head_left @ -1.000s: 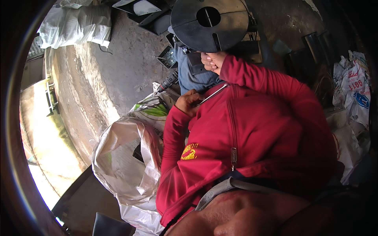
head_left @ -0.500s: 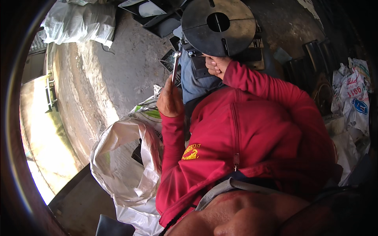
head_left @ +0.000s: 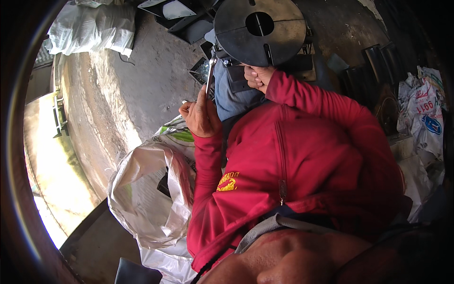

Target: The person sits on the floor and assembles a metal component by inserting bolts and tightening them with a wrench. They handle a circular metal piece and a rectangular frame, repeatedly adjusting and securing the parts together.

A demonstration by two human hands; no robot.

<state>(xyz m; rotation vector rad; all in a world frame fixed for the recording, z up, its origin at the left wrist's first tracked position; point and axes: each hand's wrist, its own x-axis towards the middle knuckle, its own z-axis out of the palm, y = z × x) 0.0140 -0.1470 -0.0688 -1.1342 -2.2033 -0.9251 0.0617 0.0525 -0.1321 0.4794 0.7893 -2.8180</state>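
Observation:
A round dark disc [head_left: 231,35] with a centre hole and narrow slots stands on a black metal assembly at the top middle. My left hand [head_left: 203,116] is at a silver wrench [head_left: 211,75], its index finger stretched along the shaft and the other fingers curled. The wrench's far end meets a bolt [head_left: 227,62] at the assembly's left side. Under the disc's near edge, my right hand [head_left: 257,78] is closed with its fingers curled against the assembly. What it grips is hidden.
Below my left arm stands an open white sack [head_left: 153,189] with a dark piece inside. A small black tray [head_left: 201,70] of shiny hardware lies left of the assembly. Black metal parts [head_left: 189,28] are beyond it, and printed plastic bags [head_left: 423,109] lie at right.
My left hand has shifted slightly left, its index finger now extended along the wrench and its other fingers looser. My right hand stays under the disc. The view has moved slightly.

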